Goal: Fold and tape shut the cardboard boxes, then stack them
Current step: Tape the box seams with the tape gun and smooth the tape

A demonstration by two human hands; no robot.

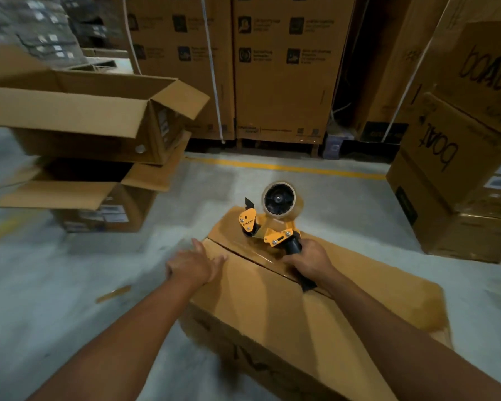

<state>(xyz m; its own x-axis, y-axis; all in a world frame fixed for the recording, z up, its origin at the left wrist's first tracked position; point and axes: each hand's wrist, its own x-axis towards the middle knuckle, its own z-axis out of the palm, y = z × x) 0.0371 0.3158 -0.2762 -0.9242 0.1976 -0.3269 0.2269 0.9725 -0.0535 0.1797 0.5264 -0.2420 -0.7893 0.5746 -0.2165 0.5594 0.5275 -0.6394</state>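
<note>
Hands met on a closed box (272, 299) lying on the floor (55, 270).
Head view: the box lay with its flaps folded down and the seam running away from the person. The right hand (308, 259) was curled round the black handle of the tape gun (272, 224), which sat on the seam near the far end. The left hand (190, 267) lay with straight fingers on the box's left top edge. Two open boxes (78, 117) stood stacked to the left, well apart; printed boxes (460, 175) rose at the right.
</note>
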